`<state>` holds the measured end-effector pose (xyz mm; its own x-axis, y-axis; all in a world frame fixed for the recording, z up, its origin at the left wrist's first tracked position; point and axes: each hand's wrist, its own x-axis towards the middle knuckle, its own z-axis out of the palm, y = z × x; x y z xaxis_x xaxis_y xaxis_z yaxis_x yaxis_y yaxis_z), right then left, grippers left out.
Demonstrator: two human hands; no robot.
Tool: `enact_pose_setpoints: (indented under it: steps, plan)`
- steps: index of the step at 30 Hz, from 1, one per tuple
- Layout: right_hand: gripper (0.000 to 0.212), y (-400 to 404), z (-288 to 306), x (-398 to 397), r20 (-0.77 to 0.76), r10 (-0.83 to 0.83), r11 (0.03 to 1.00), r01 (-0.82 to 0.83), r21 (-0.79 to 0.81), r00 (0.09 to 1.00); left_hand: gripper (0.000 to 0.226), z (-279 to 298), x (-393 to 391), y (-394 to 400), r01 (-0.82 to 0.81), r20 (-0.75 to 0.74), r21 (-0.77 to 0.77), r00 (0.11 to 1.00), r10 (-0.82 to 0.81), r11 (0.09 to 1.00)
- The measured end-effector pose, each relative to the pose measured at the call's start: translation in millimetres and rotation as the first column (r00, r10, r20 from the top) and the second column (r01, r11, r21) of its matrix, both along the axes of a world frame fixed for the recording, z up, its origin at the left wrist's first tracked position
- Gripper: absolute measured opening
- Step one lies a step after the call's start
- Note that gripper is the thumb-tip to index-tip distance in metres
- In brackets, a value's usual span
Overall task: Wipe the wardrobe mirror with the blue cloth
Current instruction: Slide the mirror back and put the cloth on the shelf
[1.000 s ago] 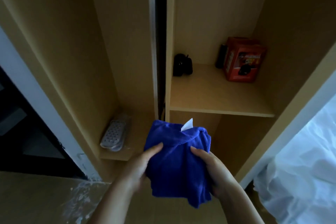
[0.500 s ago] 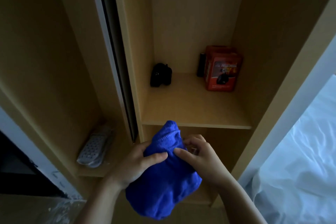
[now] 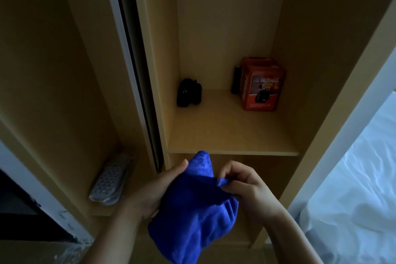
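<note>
A bunched blue cloth point(image 3: 192, 216) hangs between both hands at the bottom middle, in front of the open wooden wardrobe. My left hand point(image 3: 154, 191) cups the cloth from the left with its thumb on top. My right hand point(image 3: 242, 184) pinches a fold of the cloth's upper edge between thumb and fingertips. The sliding door point(image 3: 132, 66) shows only its thin edge, seen end-on left of the middle; no mirror face is visible.
On the wardrobe shelf point(image 3: 231, 135) stand a red box point(image 3: 260, 88), a dark slim item behind it and a black object point(image 3: 188, 95). A pair of grey slippers point(image 3: 109, 180) lies on a lower left shelf. White bedding point(image 3: 360, 188) fills the right side.
The view has swung left to right, so the shelf sits nearer the middle. My right hand has moved from holding the cloth's side to pinching a fold near its top.
</note>
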<state>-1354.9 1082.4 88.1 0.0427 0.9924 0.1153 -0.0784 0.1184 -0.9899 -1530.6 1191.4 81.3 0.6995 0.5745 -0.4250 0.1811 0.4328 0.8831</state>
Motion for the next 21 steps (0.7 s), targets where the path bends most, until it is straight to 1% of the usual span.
enact_pose_setpoints:
  steps: [1,2,4,6,7,8,10,12,14,15,16,17,18,19,20,21]
  plan:
    - [0.024,1,2,-1,0.026,0.055,0.998,-0.056,0.003,0.998,0.063,0,2,3,-0.02,-0.048,0.006,0.999,0.021,1.0]
    - [0.025,1,3,-2,0.074,0.116,0.993,-0.117,0.007,0.99,0.053,1,3,4,-0.033,-0.095,0.024,0.995,0.035,0.999]
    - [0.027,-1,6,-5,0.242,0.225,0.974,-0.227,-0.022,0.944,0.037,3,6,8,-0.047,-0.163,0.092,0.985,0.062,0.995]
    - [0.026,-4,9,-4,0.418,0.332,0.943,-0.313,-0.117,0.845,0.031,4,9,14,-0.083,-0.194,0.168,0.974,0.116,0.982]
    - [0.023,-6,9,-2,0.49,0.373,0.928,-0.329,-0.177,0.788,0.027,6,10,16,-0.087,-0.198,0.211,0.972,0.13,0.974]
    - [0.021,-7,8,-1,0.548,0.4,0.917,-0.32,-0.24,0.735,0.022,10,11,17,-0.085,-0.2,0.254,0.97,0.138,0.964]
    - [0.024,-8,0,3,0.657,0.414,0.908,-0.24,-0.343,0.63,0.009,16,12,18,-0.015,-0.191,0.351,0.978,0.087,0.936]
    - [0.024,-6,-16,5,0.768,0.394,0.914,-0.129,-0.384,0.505,0.008,20,11,16,0.094,-0.214,0.462,0.977,0.008,0.882]
    - [0.027,-4,-31,3,0.859,0.367,0.915,0.027,-0.402,0.356,0.01,19,12,15,0.163,-0.247,0.55,0.969,-0.026,0.819]
    - [0.027,-4,-35,1,0.874,0.339,0.911,0.108,-0.397,0.349,0.013,18,12,15,0.184,-0.268,0.599,0.963,-0.022,0.779]
    - [0.026,-4,-38,1,0.867,0.29,0.91,0.163,-0.381,0.405,0.017,21,13,14,0.203,-0.288,0.64,0.958,-0.013,0.741]
    - [0.027,-3,-39,1,0.844,0.2,0.921,0.198,-0.335,0.497,0.021,22,12,13,0.233,-0.313,0.664,0.95,-0.019,0.711]
    - [0.027,-3,-39,1,0.81,0.079,0.933,0.243,-0.265,0.581,0.027,25,11,10,0.275,-0.343,0.685,0.939,-0.035,0.675]
    - [0.022,-2,-38,2,0.764,-0.068,0.933,0.312,-0.179,0.642,0.04,26,10,9,0.327,-0.384,0.697,0.922,-0.053,0.638]
    - [0.021,-1,-38,4,0.689,-0.208,0.913,0.39,-0.118,0.695,0.052,27,10,7,0.376,-0.426,0.697,0.902,-0.07,0.611]
    - [0.035,1,-36,5,0.59,-0.309,0.895,0.438,-0.086,0.746,0.06,27,9,6,0.425,-0.471,0.675,0.877,-0.091,0.604]
